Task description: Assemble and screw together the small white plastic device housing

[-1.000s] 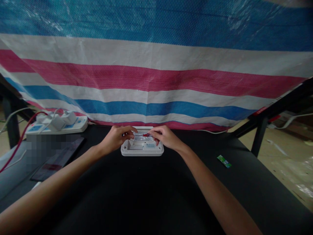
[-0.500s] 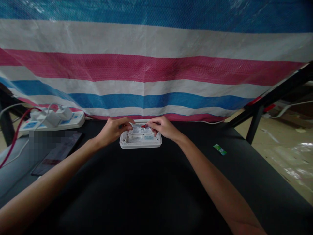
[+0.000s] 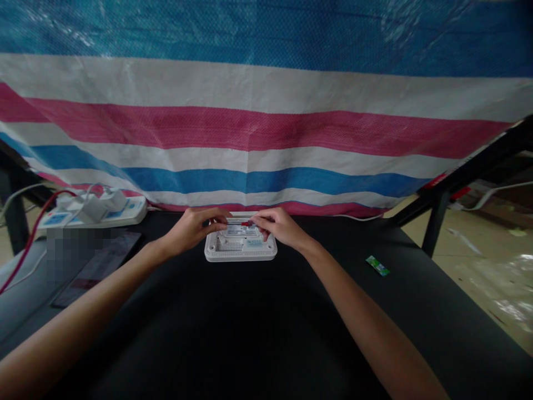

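A white plastic box-shaped device (image 3: 241,257) lies flat before me, its face with vent slots, corner holes and a printed label turned up. My left hand (image 3: 194,230) is at its upper left, thumb and forefinger curled toward each other over the label area; whatever lies between them is too small to tell. Over the upper right of the device, my right hand (image 3: 281,226) is closed in a pinch on a small red piece (image 3: 246,223). The tip of that piece points left, above the label. Its kind does not show clearly.
To the left are a white power strip (image 3: 135,211) with plugs and cables, and a dark phone-like slab (image 3: 100,266). A small green packet (image 3: 377,265) lies on the black table (image 3: 233,333) at right. A striped plastic sheet (image 3: 250,128) hangs behind the table.
The view has tilted up a little, so everything sits slightly lower. My left fingertips have shifted slightly over the device. The red piece stays in my right hand.
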A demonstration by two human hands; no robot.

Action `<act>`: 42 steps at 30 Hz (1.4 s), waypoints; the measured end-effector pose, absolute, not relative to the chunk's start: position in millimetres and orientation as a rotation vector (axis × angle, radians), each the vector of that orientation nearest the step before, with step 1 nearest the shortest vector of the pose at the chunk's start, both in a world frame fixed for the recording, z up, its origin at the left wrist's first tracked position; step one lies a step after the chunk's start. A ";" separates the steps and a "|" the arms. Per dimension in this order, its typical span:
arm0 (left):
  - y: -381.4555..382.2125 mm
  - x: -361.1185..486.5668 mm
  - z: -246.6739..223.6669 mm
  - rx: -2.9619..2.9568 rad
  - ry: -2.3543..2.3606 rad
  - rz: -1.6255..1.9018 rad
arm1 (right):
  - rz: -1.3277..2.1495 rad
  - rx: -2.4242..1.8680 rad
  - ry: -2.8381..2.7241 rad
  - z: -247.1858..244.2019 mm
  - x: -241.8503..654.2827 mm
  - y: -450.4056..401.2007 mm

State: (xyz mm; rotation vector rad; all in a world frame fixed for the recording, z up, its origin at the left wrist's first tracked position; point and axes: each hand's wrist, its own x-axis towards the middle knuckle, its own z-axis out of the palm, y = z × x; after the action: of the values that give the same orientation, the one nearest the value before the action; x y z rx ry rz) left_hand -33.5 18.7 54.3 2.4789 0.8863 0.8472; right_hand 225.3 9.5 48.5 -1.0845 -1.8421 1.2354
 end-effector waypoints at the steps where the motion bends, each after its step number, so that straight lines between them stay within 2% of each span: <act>1: 18.7 -34.0 55.3 2.481 0.888 0.846 | 1.238 -1.085 -1.835 48.4 225.2 9.4; 26: 23.8 -37.6 60.6 2.533 1.020 0.735 | 1.278 -1.071 -1.785 45.0 228.8 12.6; 42: 22.2 -38.6 54.3 2.856 0.929 0.694 | 1.051 -1.120 -1.954 49.8 224.3 6.3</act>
State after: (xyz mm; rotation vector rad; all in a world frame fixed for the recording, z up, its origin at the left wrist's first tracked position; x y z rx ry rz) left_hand -38.6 22.2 54.3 2.8555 0.9291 0.6945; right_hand 224.3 6.3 49.8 -1.1198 -1.9543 1.0507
